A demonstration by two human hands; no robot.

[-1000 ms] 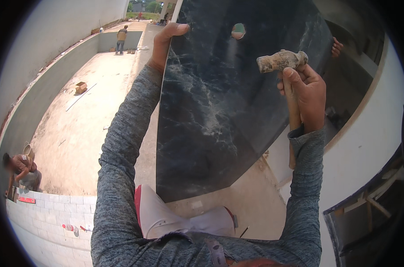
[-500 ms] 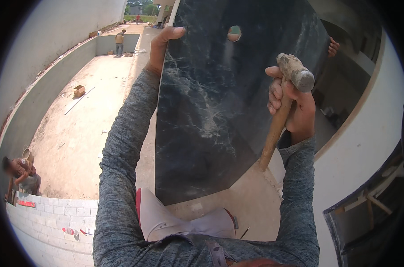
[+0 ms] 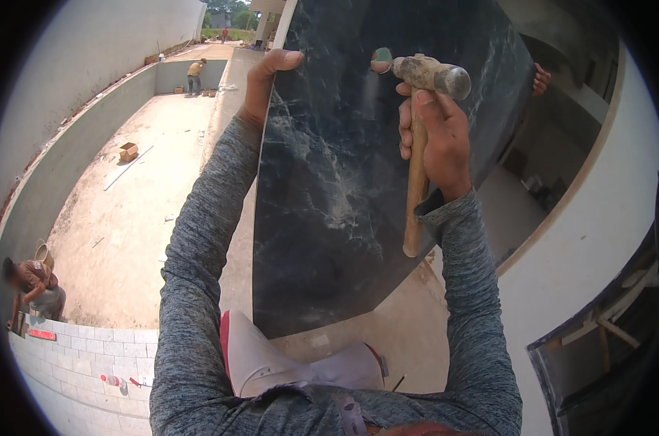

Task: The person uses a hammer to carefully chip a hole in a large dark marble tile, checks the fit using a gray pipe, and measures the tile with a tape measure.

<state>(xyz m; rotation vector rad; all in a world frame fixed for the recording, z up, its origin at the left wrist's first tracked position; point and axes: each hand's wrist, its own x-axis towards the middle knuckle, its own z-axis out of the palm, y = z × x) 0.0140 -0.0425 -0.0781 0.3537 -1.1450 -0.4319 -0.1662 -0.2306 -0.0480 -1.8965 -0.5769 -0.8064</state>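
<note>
A large dark marble-look slab with white veins stands in front of me. Its left edge is in the grip of my left hand, thumb over the front face and the fingers hidden behind. My right hand is wrapped round the wooden handle of a hammer, just below its worn metal head. The hammer is nearly upright before the slab, its head close to a small round hole cut through the stone. Another person's hand holds the slab's far right edge.
An opening with a dim interior lies right of the slab, beside a pale wall. At left, a person bends near white paving with a plastic bottle. Farther off are a carton and another person.
My right hand has moved left with the hammer, bringing its head up near the hole and the handle closer to vertical. My left hand keeps its place on the slab edge.
</note>
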